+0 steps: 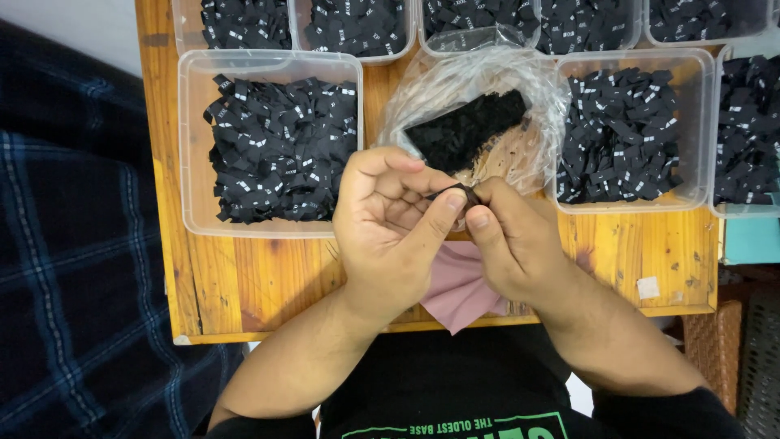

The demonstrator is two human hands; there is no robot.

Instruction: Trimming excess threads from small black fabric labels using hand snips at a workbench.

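**Both hands pinch one small black label above the table**

Your left hand [388,236] and right hand [512,240] meet at the middle of the view; the fingers [443,213] of both are pressed together on a small black label [461,191], held between the thumbs and forefingers just above the wooden table [244,280]; at 12 o'clock from the hands lies a clear plastic bag [479,89] with a heap of black labels inside; at 10 o'clock stands a clear tub [191,146] full of black labels with white marks; at 2 o'clock stands a second clear tub [697,130] filled the same way; more tubs of that kind line the far edge of the table; at 6 o'clock, under your right hand, a pink cloth [459,289] hangs over the near edge; a dark plaid fabric [73,244] fills the view at 9 o'clock.
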